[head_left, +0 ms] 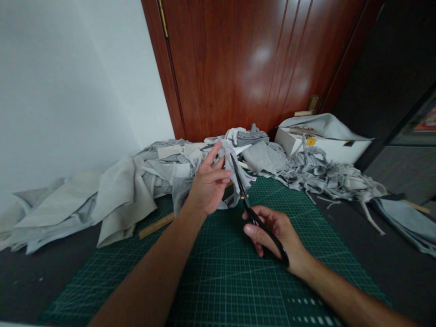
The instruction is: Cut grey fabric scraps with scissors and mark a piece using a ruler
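Observation:
My left hand (208, 187) holds up a small piece of grey fabric (227, 151), with the index finger stretched upward and the thumb against the cloth. Its lower part hangs down behind my fingers. In my right hand (277, 229) is a pair of black scissors (245, 203), fingers around the handles. The blades point up and away from me and lie against the fabric at its right side. They look nearly closed, and I cannot tell whether cloth is between them. Both hands are above a green cutting mat (218, 268) with a printed grid.
Fabric pieces (119, 186) are heaped at the left and back. A wooden ruler (156, 225) lies partly beneath cloth. Shredded grey strips (334, 175) pile up at the right, before a white box (327, 145). A brown door (231, 68) stands behind.

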Tool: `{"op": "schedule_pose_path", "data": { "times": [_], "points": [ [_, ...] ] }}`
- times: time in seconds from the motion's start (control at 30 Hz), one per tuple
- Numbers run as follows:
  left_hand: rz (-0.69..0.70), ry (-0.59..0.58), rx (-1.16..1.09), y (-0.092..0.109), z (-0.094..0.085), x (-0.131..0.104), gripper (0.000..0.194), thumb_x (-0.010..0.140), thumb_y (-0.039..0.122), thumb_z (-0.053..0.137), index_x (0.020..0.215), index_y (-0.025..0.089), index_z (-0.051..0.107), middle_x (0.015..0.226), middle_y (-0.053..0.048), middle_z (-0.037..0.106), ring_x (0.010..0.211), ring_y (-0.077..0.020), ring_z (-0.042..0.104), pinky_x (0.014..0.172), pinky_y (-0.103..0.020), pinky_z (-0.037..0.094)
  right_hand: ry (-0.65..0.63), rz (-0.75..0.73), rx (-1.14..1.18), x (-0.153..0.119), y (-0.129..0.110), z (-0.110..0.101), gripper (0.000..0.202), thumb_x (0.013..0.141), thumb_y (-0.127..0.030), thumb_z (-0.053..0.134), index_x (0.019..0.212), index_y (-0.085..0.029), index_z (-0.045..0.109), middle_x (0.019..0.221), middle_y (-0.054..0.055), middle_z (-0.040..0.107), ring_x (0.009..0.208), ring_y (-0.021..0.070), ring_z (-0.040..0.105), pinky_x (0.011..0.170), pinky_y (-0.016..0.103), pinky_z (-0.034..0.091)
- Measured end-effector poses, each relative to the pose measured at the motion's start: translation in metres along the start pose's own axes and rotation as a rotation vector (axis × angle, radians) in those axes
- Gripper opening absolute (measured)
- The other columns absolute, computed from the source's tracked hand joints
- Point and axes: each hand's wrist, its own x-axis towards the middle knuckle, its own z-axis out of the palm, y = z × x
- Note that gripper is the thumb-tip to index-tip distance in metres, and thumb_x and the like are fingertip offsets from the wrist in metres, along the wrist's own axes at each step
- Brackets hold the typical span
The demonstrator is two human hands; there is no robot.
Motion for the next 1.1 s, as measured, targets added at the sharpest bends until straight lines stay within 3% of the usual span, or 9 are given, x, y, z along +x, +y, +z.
{"op": "schedule_pose_path", "data": {
  "times": [0.27,0.67,0.83,1.1],
  "points": [
    [0.023,0.0,0.066,-0.0009,0.001,-0.0011,0.084,0.066,-0.01,0.071,0.142,0.023,0.064,0.157,-0.009,0.055,0.066,-0.0013,0.048,0.048,-0.012,0.038,-0.008,-0.006,0.03,0.0004,0.0031,-0.0021,0.05,0.069,-0.044,0.097,0.095,-0.016,0.065,0.06,-0.008,0.057,0.042,0.0068,0.05,0.039,0.018,0.046],
    [0.026,-0.04,0.092,-0.0007,-0.0004,-0.0011,0.086,0.067,-0.007,0.072,0.146,0.025,0.064,0.153,-0.01,0.059,0.065,-0.0017,0.049,0.05,-0.014,0.039,-0.001,0.015,0.013,-0.0001,-0.0007,-0.0004,0.051,0.067,-0.05,0.097,0.093,-0.017,0.066,0.059,-0.008,0.056,0.042,0.0076,0.049,0.039,0.019,0.046],
    [0.047,-0.04,0.145,-0.0027,0.0001,-0.0012,0.078,0.066,-0.007,0.07,0.137,0.026,0.07,0.164,-0.006,0.05,0.068,-0.0034,0.049,0.051,-0.017,0.039,0.005,0.023,-0.007,-0.0002,-0.0014,-0.0004,0.052,0.067,-0.051,0.097,0.093,-0.017,0.067,0.057,-0.009,0.054,0.041,0.0078,0.048,0.038,0.02,0.046],
    [0.075,-0.051,0.202,-0.0051,0.0018,-0.0019,0.093,0.065,-0.008,0.071,0.15,0.027,0.06,0.168,-0.004,0.045,0.081,-0.008,0.056,0.06,-0.018,0.044,0.001,0.006,-0.014,-0.0007,0.0002,-0.0004,0.051,0.071,-0.052,0.094,0.092,-0.017,0.064,0.056,-0.009,0.054,0.039,0.007,0.047,0.038,0.018,0.043]
  ]
}}
